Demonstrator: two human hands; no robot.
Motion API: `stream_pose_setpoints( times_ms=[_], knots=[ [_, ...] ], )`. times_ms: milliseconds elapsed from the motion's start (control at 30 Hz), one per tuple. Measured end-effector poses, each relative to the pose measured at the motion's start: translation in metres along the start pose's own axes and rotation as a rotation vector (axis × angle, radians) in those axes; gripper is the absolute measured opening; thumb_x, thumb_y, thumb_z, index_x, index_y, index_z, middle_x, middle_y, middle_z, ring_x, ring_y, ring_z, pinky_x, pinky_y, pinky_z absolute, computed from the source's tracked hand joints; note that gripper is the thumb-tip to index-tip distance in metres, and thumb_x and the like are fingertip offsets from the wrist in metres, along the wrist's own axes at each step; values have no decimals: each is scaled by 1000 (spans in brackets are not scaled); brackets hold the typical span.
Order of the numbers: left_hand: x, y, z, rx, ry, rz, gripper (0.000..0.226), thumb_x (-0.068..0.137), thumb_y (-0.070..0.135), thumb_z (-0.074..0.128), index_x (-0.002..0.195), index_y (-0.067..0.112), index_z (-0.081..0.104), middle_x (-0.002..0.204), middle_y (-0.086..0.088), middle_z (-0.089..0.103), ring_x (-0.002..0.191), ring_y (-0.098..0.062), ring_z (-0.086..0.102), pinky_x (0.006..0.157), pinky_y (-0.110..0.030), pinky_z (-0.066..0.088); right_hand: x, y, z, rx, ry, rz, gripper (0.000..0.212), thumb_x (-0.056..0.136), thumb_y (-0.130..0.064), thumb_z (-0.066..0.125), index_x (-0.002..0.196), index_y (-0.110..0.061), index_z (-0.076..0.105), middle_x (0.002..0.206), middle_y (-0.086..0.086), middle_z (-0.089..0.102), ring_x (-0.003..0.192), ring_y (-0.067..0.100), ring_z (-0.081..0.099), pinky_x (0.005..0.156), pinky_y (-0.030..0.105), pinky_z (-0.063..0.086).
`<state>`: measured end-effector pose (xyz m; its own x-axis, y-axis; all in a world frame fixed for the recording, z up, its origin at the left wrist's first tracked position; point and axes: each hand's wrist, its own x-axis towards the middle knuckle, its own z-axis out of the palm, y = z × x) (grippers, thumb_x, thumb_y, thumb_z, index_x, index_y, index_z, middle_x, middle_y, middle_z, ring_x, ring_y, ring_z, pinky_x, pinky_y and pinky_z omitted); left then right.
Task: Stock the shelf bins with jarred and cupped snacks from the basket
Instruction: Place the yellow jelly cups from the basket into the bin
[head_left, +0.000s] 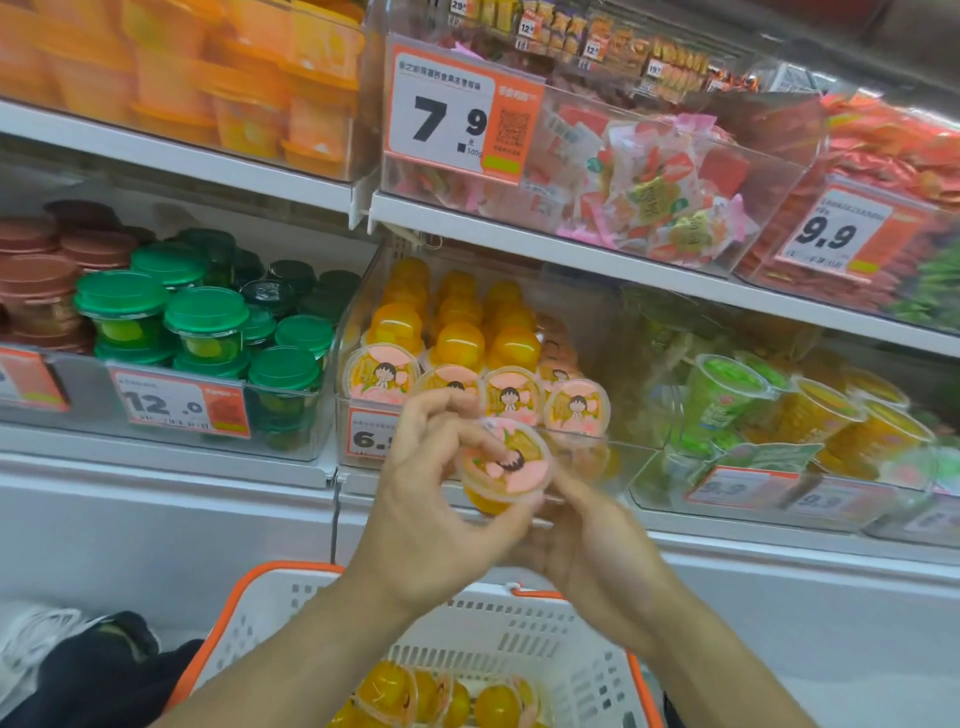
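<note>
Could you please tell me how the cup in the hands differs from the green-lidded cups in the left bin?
The held cup has a pink cartoon film lid; the green-lidded cups have domed plastic lids. The held cup is tilted in the grip of the left hand and right hand; the green-lidded cups stand stacked. Both are clear, with yellowish contents.

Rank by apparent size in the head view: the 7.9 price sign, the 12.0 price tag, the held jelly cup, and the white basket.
1. white basket, though it is nearest the camera
2. 7.9 price sign
3. 12.0 price tag
4. jelly cup, held by both hands

The last two look close; the cup is partly covered.
</note>
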<state>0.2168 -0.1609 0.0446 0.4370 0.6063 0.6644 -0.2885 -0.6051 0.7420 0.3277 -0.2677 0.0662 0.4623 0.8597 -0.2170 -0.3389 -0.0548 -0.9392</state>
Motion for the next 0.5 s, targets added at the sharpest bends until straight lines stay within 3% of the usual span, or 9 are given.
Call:
stream_pose_setpoints(
  times_ms=[67, 133, 200, 333, 433, 500],
  knots=[
    [-4, 2, 2, 33, -107, 45, 48, 65, 24, 89, 103, 15, 62, 125, -4, 47, 126, -18, 53, 90, -26, 54, -8, 11, -3, 247, -169, 134, 42, 98, -26, 54, 132, -2, 58, 122, 27, 60, 111, 38, 56, 93, 49, 50],
    [-8, 3, 3, 74, -190, 67, 58, 65, 18, 90, 113, 14, 58, 128, -3, 47, 129, -13, 49, 95, -18, 47, -12, 14, -6, 411, -240, 122, 43, 94, -22, 62, 132, -1, 59, 122, 24, 58, 105, 35, 58, 88, 40, 53],
    [-10, 4, 3, 124, -221, 81, 63, 68, 20, 89, 120, 15, 55, 130, -2, 47, 132, -12, 46, 100, -12, 39, -12, 14, -9, 458, -246, 75, 36, 98, -19, 55, 129, -1, 62, 122, 21, 60, 97, 29, 62, 84, 36, 55],
    [-10, 5, 1, 158, -220, 84, 51, 75, 25, 85, 120, 18, 61, 128, 4, 53, 128, -12, 50, 99, -15, 42, -14, 12, -20, 402, -222, -7, 43, 105, -19, 47, 145, -4, 45, 143, 22, 48, 123, 33, 53, 110, 45, 42],
    [-10, 6, 2, 75, -171, -12, 37, 72, 33, 85, 104, 21, 71, 116, 11, 63, 113, -10, 61, 85, -20, 51, -16, 14, -24, 348, -301, -57, 54, 95, -18, 63, 145, -11, 45, 141, 23, 49, 118, 37, 55, 99, 47, 48],
    [-12, 8, 4, 25, -111, -80, 35, 69, 40, 86, 97, 23, 73, 109, 13, 66, 102, -12, 65, 72, -24, 53, -18, 15, -28, 202, -255, -152, 62, 84, -21, 78, 140, -18, 52, 140, 16, 53, 107, 35, 60, 87, 45, 53]
  ],
)
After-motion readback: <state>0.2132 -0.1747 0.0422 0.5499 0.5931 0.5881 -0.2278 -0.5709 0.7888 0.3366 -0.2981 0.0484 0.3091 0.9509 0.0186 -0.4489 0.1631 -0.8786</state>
